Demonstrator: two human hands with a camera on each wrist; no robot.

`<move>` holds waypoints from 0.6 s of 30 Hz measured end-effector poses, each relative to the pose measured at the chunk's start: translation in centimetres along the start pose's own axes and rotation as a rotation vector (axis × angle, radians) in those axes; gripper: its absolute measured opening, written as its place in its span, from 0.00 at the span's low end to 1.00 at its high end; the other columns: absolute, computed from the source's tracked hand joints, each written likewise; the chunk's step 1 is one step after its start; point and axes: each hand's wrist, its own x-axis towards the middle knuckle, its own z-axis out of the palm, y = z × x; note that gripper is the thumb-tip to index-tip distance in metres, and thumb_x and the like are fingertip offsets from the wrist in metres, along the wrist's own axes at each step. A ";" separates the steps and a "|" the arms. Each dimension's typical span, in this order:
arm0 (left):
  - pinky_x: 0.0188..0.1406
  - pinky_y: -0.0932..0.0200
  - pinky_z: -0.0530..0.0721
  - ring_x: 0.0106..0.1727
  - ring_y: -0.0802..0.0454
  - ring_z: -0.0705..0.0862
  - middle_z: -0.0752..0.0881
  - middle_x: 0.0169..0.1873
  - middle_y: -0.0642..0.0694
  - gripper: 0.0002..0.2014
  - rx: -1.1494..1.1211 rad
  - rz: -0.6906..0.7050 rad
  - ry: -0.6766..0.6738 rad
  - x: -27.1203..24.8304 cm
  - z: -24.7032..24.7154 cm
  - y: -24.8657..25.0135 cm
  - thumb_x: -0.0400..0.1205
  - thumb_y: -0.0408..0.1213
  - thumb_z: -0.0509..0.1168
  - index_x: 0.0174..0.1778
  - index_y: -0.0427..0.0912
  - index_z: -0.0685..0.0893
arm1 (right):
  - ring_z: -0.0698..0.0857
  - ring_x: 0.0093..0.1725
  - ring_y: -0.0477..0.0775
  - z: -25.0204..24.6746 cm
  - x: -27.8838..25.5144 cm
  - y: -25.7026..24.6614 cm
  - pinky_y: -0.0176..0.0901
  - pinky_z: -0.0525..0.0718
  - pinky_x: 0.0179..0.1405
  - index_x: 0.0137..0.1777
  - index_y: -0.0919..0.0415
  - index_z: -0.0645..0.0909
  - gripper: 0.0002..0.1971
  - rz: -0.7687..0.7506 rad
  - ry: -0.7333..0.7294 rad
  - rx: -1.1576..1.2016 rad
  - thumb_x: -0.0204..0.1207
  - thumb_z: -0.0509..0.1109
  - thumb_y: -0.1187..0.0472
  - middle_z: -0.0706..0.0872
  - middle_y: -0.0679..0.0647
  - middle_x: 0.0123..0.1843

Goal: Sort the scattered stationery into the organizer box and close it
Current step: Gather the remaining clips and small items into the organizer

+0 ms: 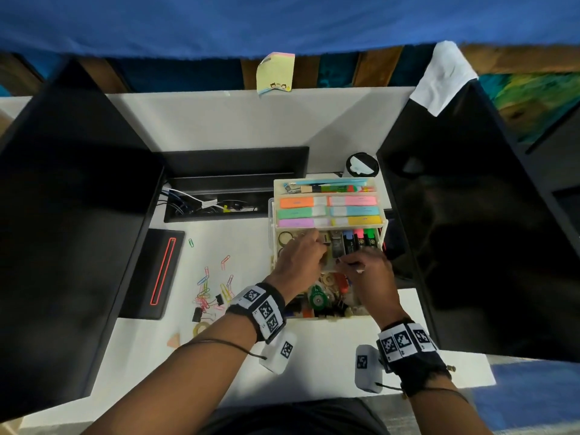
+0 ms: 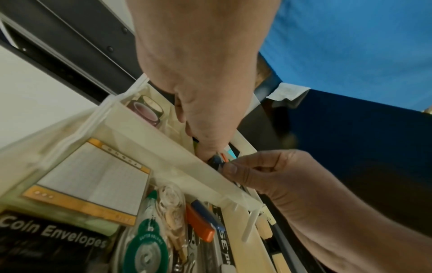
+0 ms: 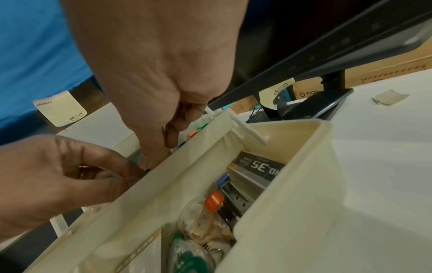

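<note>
Both forearms are bare. The left hand (image 1: 299,257) has a black fabric wristband (image 1: 257,310) behind it, faced with white tiles printed with black square codes. A white pod (image 1: 280,351) with one such code hangs under that wristband, and a thin black cord (image 1: 219,343) runs to it. The right hand (image 1: 368,274) has a matching wristband (image 1: 408,350), pod (image 1: 367,368) and cord.
</note>
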 end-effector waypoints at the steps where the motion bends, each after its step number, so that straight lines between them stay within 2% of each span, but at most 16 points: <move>1: 0.46 0.54 0.88 0.49 0.51 0.81 0.80 0.52 0.48 0.09 -0.042 0.000 -0.003 -0.3 -0.2 -0.2 0.80 0.34 0.77 0.55 0.41 0.92 | 0.86 0.53 0.50 0.0 0.1 -0.1 0.34 0.87 0.50 0.49 0.57 0.93 0.08 -0.007 0.002 -0.024 0.73 0.84 0.58 0.86 0.47 0.49; 5: 0.49 0.63 0.85 0.51 0.58 0.80 0.77 0.59 0.53 0.10 -0.203 0.022 -0.002 -2.3 -1.5 -2.0 0.85 0.40 0.73 0.60 0.43 0.89 | 0.83 0.55 0.52 0.2 0.2 -0.1 0.49 0.85 0.54 0.47 0.53 0.93 0.06 0.010 -0.008 -0.059 0.73 0.83 0.54 0.84 0.44 0.47; 7: 0.50 0.68 0.80 0.49 0.62 0.78 0.76 0.60 0.56 0.10 -0.238 0.027 0.025 -3.8 -2.2 -3.5 0.86 0.41 0.71 0.62 0.45 0.89 | 0.81 0.57 0.52 0.6 0.1 0.0 0.51 0.82 0.56 0.47 0.53 0.93 0.06 0.038 -0.004 -0.057 0.74 0.82 0.53 0.85 0.44 0.49; 11: 0.53 0.63 0.84 0.51 0.59 0.82 0.76 0.59 0.56 0.09 -0.281 -0.020 0.112 -6.9 -3.3 -7.2 0.87 0.39 0.70 0.61 0.47 0.90 | 0.80 0.58 0.51 1.0 -0.1 -0.5 0.46 0.77 0.54 0.50 0.53 0.94 0.07 0.072 0.017 -0.088 0.77 0.80 0.53 0.86 0.47 0.53; 14: 0.51 0.58 0.87 0.47 0.57 0.82 0.76 0.60 0.56 0.11 -0.273 -0.079 0.127 -8.5 -3.8 -9.7 0.86 0.39 0.71 0.64 0.48 0.89 | 0.84 0.55 0.57 1.3 -0.1 -0.5 0.51 0.84 0.55 0.50 0.52 0.95 0.05 0.089 0.044 -0.113 0.77 0.80 0.57 0.88 0.51 0.52; 18: 0.48 0.59 0.86 0.42 0.57 0.83 0.75 0.60 0.60 0.12 -0.273 -0.142 0.109 -10.2 -3.8 -11.5 0.87 0.42 0.70 0.66 0.52 0.88 | 0.86 0.53 0.59 1.8 0.2 -1.2 0.55 0.86 0.57 0.51 0.53 0.94 0.06 0.126 0.040 -0.102 0.79 0.78 0.62 0.89 0.54 0.52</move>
